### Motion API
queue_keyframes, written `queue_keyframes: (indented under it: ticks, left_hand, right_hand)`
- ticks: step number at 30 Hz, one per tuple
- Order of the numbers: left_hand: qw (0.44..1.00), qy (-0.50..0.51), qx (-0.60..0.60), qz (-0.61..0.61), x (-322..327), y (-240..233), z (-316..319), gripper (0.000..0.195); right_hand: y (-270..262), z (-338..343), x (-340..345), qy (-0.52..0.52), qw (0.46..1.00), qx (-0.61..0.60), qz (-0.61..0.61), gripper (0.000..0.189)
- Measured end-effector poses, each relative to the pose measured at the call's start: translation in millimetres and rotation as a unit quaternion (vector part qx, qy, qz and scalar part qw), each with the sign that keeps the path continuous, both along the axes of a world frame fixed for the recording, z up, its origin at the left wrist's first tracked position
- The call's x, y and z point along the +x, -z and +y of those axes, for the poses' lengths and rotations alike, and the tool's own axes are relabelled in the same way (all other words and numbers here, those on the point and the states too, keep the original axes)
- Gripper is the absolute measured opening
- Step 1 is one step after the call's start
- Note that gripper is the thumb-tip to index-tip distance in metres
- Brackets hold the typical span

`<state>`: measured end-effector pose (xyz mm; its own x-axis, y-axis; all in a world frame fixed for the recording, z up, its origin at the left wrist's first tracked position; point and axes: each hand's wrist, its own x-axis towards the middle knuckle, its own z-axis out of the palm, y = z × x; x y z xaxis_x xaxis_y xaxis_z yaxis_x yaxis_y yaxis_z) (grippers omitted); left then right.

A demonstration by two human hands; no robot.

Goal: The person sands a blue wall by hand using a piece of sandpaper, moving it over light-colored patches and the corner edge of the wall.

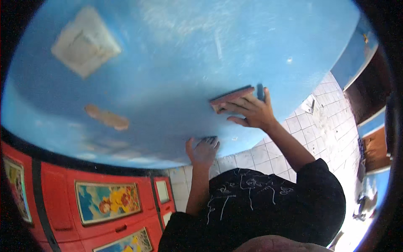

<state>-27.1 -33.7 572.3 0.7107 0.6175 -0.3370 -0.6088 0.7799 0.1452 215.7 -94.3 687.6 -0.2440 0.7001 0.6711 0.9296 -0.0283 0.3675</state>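
Observation:
A large, curved blue painted panel [163, 63] fills the view in front of me. My right hand [248, 108] is closed around a flat sanding block [233, 96] with a reddish edge, held against the panel; one finger stands apart from it. Lower and to the left, my left hand [204, 151] rests on the panel with its fingers spread, greyish as if dusty; a dark strip or shadow shows at its fingertips. On the panel are a pale, roughly square patch [85, 42] at the upper left and a small tan patch [107, 117] beneath it.
Red panelling [107, 170] with framed cartoon pictures [108, 202] stands at the lower left, below the blue panel's dark border. White floor tiles [274, 154] with dirt and debris lie behind the panel's edge. Further blue and brown surfaces [374, 146] are at the far right.

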Motion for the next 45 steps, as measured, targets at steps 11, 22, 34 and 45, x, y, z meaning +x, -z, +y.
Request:
queue_keyframes:
  ticks: [11, 22, 34, 45]
  left_hand:
    - [0.94, -0.125, 0.316, 0.029, -34.5, -128.5, -33.0, 0.099]
    - [0.266, -0.27, 0.67, 0.638, -27.4, -145.0, 15.9, 0.116]
    - [0.439, -0.016, 0.566, 0.698, -19.8, -114.9, 35.3, 0.107]
    - [0.048, -0.348, 0.636, 0.687, -1.1, -106.0, 46.6, 0.116]
  right_hand:
    - [-35.2, 5.1, -12.6, 0.067, 0.956, 0.147, 0.244, 0.074]
    - [-144.7, -4.0, 38.3, 0.086, 0.896, 0.349, 0.259, 0.082]
    - [-106.3, -17.6, 63.0, 0.124, 0.847, 0.397, 0.331, 0.084]
    - [29.5, -35.7, 37.2, 0.198, 0.854, 0.27, 0.399, 0.085]
